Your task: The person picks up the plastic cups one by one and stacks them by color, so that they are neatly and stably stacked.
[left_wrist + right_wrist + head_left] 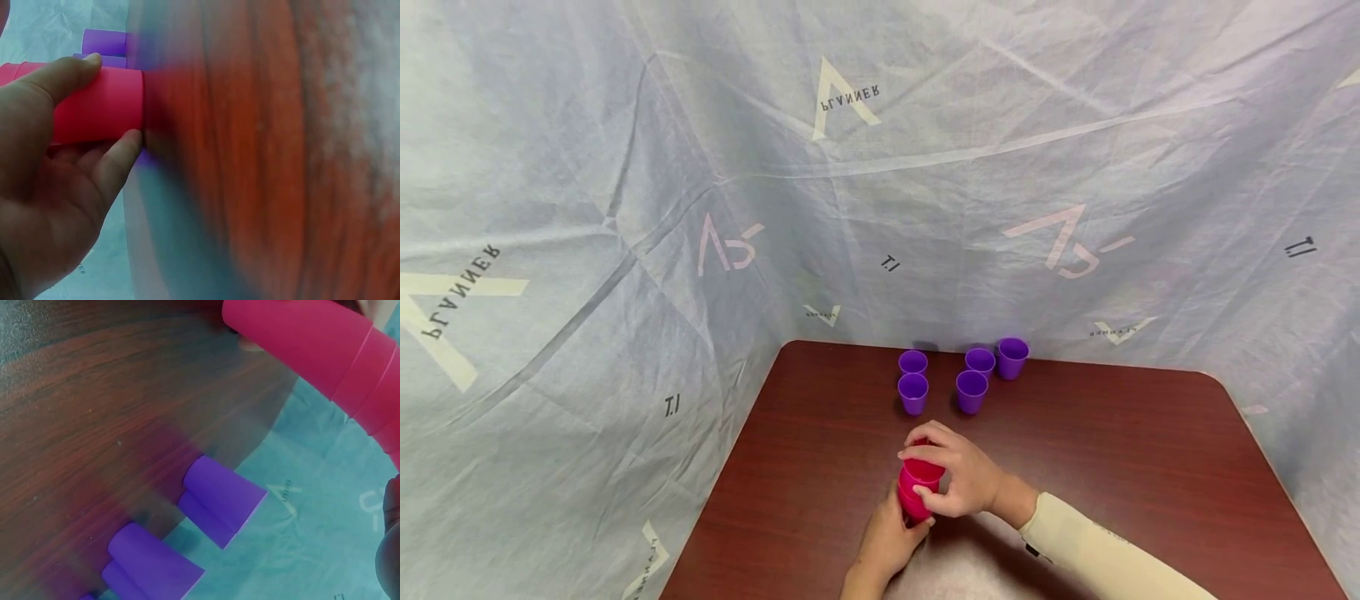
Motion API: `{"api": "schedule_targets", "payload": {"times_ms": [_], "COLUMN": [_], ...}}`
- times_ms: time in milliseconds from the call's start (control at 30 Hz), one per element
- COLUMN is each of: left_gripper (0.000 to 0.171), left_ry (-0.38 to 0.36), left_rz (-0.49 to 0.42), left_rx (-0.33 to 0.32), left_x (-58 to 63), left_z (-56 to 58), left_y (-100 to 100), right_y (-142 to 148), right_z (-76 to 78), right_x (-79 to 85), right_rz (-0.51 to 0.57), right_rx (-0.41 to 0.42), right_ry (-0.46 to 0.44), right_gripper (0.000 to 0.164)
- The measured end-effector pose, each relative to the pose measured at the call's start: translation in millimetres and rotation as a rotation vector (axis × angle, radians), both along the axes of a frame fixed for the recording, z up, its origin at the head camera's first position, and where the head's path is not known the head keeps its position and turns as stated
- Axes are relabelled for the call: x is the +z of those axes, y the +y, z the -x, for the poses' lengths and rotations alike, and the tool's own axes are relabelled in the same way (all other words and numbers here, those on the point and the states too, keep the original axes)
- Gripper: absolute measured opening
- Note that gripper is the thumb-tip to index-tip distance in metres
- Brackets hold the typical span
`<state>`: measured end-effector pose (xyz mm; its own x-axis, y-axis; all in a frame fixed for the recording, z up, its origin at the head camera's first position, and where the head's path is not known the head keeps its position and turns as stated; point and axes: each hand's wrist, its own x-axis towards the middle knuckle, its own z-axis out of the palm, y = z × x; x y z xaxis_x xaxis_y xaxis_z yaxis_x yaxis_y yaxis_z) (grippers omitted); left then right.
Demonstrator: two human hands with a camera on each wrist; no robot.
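Observation:
A stack of nested pinkish-red cups (917,493) stands near the front of the table, between both hands. My left hand (891,533) holds it low down, thumb and fingers around the bottom cup (106,103). From above and the right, my right hand (958,475) grips the upper part at the rim, fingers over the far side and thumb on the near side. In the right wrist view, several rims show along the stack (312,347), and its upper end leans out of line with the lower part. The left wrist view shows the bottom cup's base right at the tabletop.
Several purple cups stand upright near the table's back edge: a pair at left with a front cup (913,396), a pair in the middle with its own front cup (972,393), and a single cup (1013,360) at right. Printed grey cloth (925,208) hangs behind the brown table (1135,450).

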<state>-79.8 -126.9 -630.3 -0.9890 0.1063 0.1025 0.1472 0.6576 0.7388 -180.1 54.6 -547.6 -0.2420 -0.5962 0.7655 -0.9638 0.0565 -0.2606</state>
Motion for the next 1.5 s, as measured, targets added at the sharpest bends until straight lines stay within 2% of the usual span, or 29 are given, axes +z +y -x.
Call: {"api": "schedule_targets", "payload": {"times_ms": [133, 367, 600, 767, 1000, 1267, 1367, 1500], "left_gripper": [0.068, 0.068, 0.059, 0.056, 0.058, 0.058, 0.056, 0.054], "left_ry": [0.019, 0.106, 0.109, 0.146, 0.298, 0.341, 0.309, 0.223], "left_rz": [0.005, -0.020, -0.049, -0.053, -0.037, -0.013, -0.024, -0.029], "left_rx": [0.009, 0.033, 0.066, 0.087, 0.132, 0.158, 0.153, 0.150], "left_x": [1.2, -1.4, -4.9, -7.9, -11.9, -6.1, -3.6, -1.2], "left_z": [-0.5, -2.0, 2.1, 4.1, 7.2, 9.4, 10.6, 11.7], "left_y": [2, 5, 4, 3, 5, 3, 1, -3], "right_y": [1, 2, -1, -3, -8, -20, -26, -31], "right_z": [-2.8, -11.8, -18.6, -23.2, -25.6, -27.9, -28.4, -29.5], "right_x": [-3.0, -14.9, -22.2, -21.3, -19.6, -18.3, -17.0, -15.9], "right_rz": [-0.027, -0.062, -0.080, -0.115, -0.115, -0.140, -0.140, -0.131], "right_rx": [-0.037, -0.103, -0.150, -0.186, -0.233, -0.308, -0.327, -0.351], "right_ry": [-0.009, -0.073, -0.150, -0.216, -0.266, -0.330, -0.354, -0.382], "right_gripper": [0.048, 0.048, 0.050, 0.053, 0.052, 0.056, 0.058, 0.061]}}
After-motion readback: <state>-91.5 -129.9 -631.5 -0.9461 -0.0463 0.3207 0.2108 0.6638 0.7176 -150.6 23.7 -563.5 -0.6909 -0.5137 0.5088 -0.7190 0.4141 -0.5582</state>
